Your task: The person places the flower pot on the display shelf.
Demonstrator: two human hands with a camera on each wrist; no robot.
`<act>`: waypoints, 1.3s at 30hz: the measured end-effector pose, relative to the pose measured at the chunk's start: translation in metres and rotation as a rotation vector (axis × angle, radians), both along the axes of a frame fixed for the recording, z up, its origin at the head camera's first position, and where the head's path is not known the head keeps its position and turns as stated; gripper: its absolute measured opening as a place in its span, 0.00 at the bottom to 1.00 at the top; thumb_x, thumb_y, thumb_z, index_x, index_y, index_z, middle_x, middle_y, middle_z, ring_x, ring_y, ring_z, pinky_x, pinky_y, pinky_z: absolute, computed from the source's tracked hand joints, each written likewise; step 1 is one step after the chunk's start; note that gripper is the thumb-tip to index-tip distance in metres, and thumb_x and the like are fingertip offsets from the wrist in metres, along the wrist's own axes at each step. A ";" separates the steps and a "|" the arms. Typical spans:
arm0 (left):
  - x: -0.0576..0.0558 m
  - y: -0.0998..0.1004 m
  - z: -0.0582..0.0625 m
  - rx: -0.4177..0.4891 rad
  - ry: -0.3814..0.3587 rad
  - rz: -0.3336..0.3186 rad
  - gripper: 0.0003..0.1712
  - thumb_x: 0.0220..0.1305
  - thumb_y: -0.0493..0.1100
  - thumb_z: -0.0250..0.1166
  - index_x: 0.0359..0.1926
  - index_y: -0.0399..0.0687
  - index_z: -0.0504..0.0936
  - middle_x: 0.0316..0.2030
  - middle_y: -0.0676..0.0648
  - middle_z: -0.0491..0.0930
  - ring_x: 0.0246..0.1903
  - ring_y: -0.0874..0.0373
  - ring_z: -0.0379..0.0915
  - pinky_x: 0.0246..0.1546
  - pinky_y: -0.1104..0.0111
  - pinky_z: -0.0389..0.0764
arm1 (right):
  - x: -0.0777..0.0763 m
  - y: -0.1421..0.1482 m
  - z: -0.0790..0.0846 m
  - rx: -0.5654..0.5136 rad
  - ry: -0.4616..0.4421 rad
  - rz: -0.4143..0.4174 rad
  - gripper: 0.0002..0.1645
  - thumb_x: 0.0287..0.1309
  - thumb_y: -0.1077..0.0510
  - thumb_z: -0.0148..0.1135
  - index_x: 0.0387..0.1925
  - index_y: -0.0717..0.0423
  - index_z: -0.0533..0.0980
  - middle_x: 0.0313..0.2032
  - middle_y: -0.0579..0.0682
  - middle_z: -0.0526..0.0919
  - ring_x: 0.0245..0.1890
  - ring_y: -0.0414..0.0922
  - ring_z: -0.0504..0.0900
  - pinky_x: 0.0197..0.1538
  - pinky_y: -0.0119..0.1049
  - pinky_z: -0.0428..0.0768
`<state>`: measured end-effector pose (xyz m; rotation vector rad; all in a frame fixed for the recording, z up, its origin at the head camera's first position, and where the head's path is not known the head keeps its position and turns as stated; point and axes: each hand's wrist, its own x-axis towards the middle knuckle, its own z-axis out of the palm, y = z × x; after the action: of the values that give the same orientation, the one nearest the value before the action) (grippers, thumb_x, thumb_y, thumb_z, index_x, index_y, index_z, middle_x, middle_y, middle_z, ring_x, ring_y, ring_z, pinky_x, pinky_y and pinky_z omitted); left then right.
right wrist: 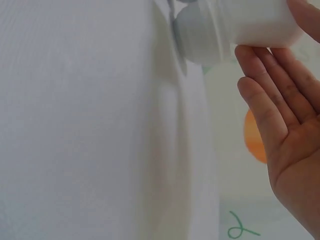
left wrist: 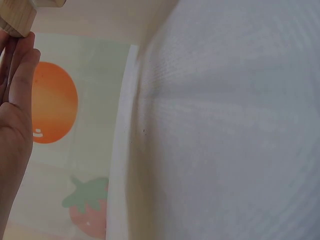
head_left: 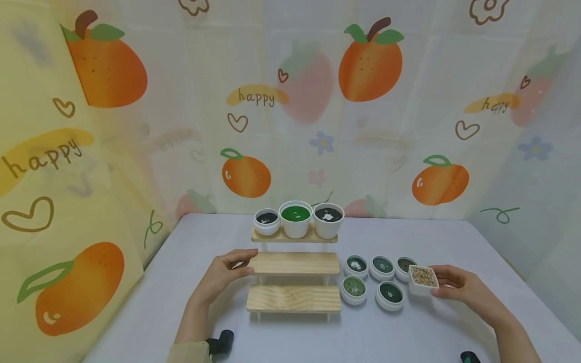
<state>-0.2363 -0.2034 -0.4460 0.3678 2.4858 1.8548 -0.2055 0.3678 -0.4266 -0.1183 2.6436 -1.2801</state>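
Note:
A three-tier wooden stand (head_left: 294,297) is in the middle of the table. My left hand (head_left: 222,275) is at the left end of its middle shelf, thumb at the front corner and fingers at the back corner. The left wrist view shows those fingertips (left wrist: 31,47) against the wood (left wrist: 17,17). My right hand (head_left: 463,287) pinches a small square white pot (head_left: 423,281) filled with tan granules. The right wrist view shows this pot (right wrist: 265,22) between thumb and fingers. It overlaps a round cup (head_left: 403,267) in the head view; whether they touch, I cannot tell.
On the top shelf are three white cups, one with a green surface (head_left: 296,214) and two with dark ones. Several small round white cups with dark or green contents, one nearest the front (head_left: 389,296), stand right of the stand. A printed curtain (head_left: 290,141) hangs behind the table.

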 end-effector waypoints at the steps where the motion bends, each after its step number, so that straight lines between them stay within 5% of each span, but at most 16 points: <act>1: 0.000 0.000 0.000 0.001 0.000 0.000 0.28 0.55 0.47 0.74 0.58 0.50 0.82 0.59 0.48 0.81 0.56 0.73 0.73 0.61 0.82 0.71 | 0.000 -0.002 0.002 0.009 0.004 -0.006 0.39 0.60 0.50 0.67 0.67 0.64 0.66 0.51 0.38 0.81 0.43 0.22 0.76 0.44 0.28 0.81; 8: -0.001 -0.002 -0.001 0.012 0.003 -0.011 0.27 0.55 0.47 0.75 0.57 0.53 0.83 0.58 0.48 0.81 0.56 0.72 0.73 0.59 0.83 0.71 | 0.000 -0.017 0.012 0.022 0.038 -0.022 0.38 0.59 0.49 0.68 0.66 0.62 0.68 0.58 0.58 0.80 0.42 0.23 0.76 0.44 0.29 0.81; 27: 0.000 0.000 0.001 0.007 -0.001 -0.007 0.27 0.55 0.48 0.75 0.57 0.54 0.83 0.58 0.48 0.80 0.56 0.71 0.74 0.59 0.85 0.69 | -0.008 -0.063 0.027 -0.044 0.127 0.057 0.36 0.59 0.51 0.69 0.65 0.60 0.69 0.59 0.62 0.79 0.45 0.25 0.77 0.45 0.26 0.82; 34: -0.001 0.000 0.001 0.000 -0.005 -0.003 0.27 0.55 0.47 0.74 0.57 0.53 0.83 0.59 0.49 0.81 0.57 0.73 0.73 0.67 0.70 0.71 | -0.008 -0.088 0.039 -0.113 0.153 0.096 0.36 0.57 0.52 0.70 0.64 0.61 0.70 0.59 0.63 0.79 0.46 0.28 0.80 0.47 0.24 0.81; 39: 0.000 0.000 0.000 0.013 0.001 -0.007 0.27 0.55 0.47 0.74 0.57 0.53 0.83 0.58 0.48 0.81 0.57 0.74 0.73 0.63 0.78 0.72 | -0.012 -0.102 0.039 -0.149 0.166 0.116 0.36 0.55 0.54 0.72 0.63 0.61 0.71 0.57 0.63 0.79 0.46 0.32 0.81 0.48 0.24 0.81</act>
<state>-0.2361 -0.2038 -0.4455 0.3769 2.4713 1.8695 -0.2173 0.2655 -0.3874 -0.4107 2.6267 -1.4851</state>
